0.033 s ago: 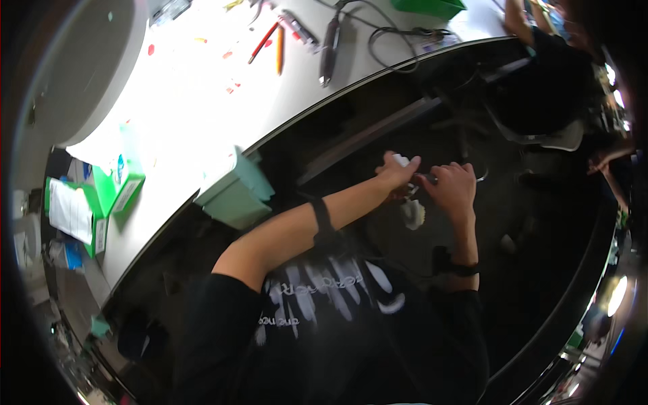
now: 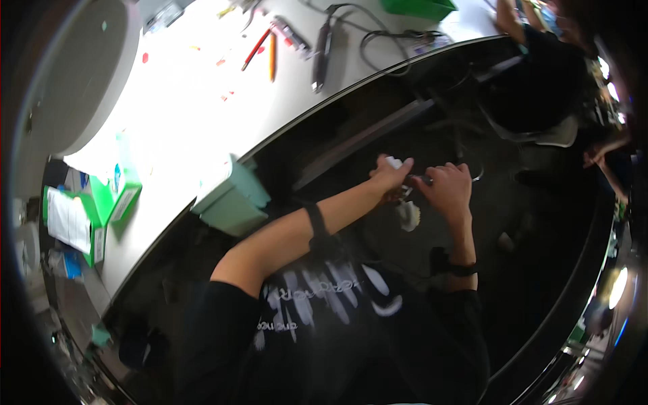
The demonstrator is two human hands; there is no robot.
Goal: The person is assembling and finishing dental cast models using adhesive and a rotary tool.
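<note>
Both my hands are out over the dark floor, away from the bench. My left hand (image 2: 390, 177) is closed around a white block (image 2: 394, 163) that shows between thumb and fingers. Below it hangs a curved white piece with a cream, tooth-like edge (image 2: 408, 216), which looks like a dental cast; thin metal parts seem to link the two. My right hand (image 2: 450, 187) is closed, close beside the left, on a slim dark piece (image 2: 422, 179) pointing at the cast. A thin curved metal part (image 2: 478, 173) shows past its far side. Fingers hide most of both grips.
Along the left runs a white bench (image 2: 270, 118) carrying a dark corded handpiece (image 2: 322, 54), a red pencil (image 2: 256, 49), an orange pencil (image 2: 272, 57) and red scraps. A pale green bin (image 2: 233, 202) stands at its edge, green boxes (image 2: 101, 216) farther left. Another person (image 2: 533, 40) sits at the upper right.
The whole view has shifted slightly, so the bench and hands sit a little farther left in the picture. Both hands keep their grips.
</note>
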